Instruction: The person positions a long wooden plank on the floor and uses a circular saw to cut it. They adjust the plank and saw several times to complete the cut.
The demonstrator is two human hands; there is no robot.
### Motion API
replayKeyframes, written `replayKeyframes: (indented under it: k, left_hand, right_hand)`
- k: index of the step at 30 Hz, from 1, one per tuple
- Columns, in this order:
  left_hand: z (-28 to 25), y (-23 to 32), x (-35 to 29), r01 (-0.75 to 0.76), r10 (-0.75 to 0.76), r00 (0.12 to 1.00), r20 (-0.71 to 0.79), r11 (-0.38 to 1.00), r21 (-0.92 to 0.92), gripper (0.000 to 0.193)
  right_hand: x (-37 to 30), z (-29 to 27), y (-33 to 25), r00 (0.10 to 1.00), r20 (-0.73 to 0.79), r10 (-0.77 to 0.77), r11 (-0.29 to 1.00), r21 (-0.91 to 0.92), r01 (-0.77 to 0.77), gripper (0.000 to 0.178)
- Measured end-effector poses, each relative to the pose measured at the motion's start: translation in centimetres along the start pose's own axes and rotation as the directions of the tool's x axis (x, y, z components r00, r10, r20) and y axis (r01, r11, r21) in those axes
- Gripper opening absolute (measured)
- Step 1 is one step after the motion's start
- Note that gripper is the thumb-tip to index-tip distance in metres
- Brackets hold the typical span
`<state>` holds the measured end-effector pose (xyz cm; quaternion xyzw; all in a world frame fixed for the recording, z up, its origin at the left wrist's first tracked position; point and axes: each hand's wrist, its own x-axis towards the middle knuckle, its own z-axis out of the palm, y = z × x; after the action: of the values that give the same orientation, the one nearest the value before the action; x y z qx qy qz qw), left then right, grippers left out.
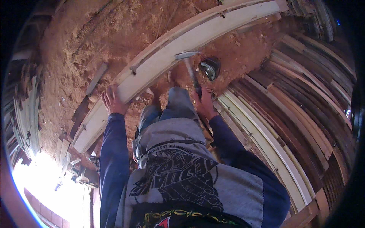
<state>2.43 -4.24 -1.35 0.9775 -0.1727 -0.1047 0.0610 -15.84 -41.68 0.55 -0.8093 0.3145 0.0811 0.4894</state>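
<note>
A long pale wooden plank (152, 62) runs slantwise from the lower left to the top right in front of me. My left hand (113, 100) lies on its near left part with the fingers spread. My right hand (205, 102) is closed round the dark grip of a hammer (190, 70). The hammer's metal head is at the plank's near edge; I cannot tell whether it touches the wood. Two small dark metal pieces (133, 70) sit along the plank's far side.
A dark, shiny rounded object (210, 68) lies on the sawdust-covered ground (114, 34) right of the hammer. Many boards (296, 110) are stacked along the right, with pale strips (266, 142) nearest me. More boards (28, 110) stand at the left. Bright light enters at the lower left.
</note>
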Motion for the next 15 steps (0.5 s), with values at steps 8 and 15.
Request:
replayKeyframes:
  k: [8, 15]
  left_hand:
    - [1.1, 0.4, 0.8, -0.066, 0.075, 0.980, -0.184, 0.996, 0.052, 0.114]
    - [0.1, 1.6, 1.0, -0.134, 0.146, 0.979, -0.142, 0.987, 0.091, 0.120]
  right_hand:
    - [2.7, -0.9, 1.2, 0.980, 0.141, 0.143, 0.949, 0.262, -0.176, 0.060]
    - [12.6, -5.7, 2.4, 0.925, -0.269, 0.269, 0.902, 0.407, -0.145, 0.064]
